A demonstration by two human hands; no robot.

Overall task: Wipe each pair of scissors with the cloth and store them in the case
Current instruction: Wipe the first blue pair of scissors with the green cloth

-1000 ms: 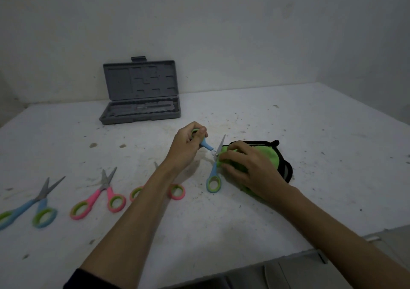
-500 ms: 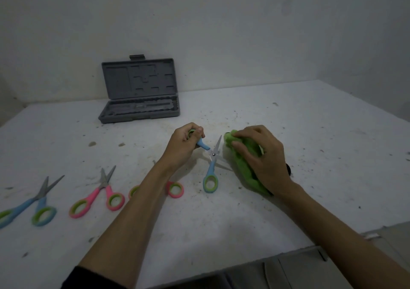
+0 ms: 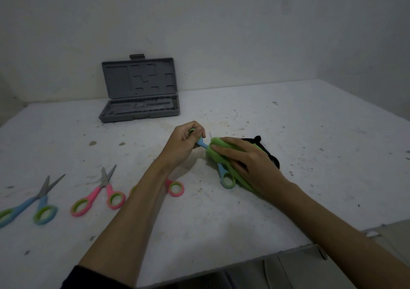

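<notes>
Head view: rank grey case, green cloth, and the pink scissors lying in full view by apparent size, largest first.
1. grey case, clearly largest, though farthest from the camera.
2. green cloth and pink scissors: unsure. The right hand covers much of the bunched cloth, so its extent cannot be compared.

The scene is dim and greyish, with flat, soft light and no glare. A faint shadow lies on the table (image 3: 288, 133) under the left hand (image 3: 182, 142), toward 5 o'clock. The wall (image 3: 221, 22) darkens toward the corners at 10 and 2 o'clock. Wide-angle bending curves the table edges. The blue scissors (image 3: 28, 204) at 8 o'clock look slightly soft, and fine grain covers everything.
</notes>
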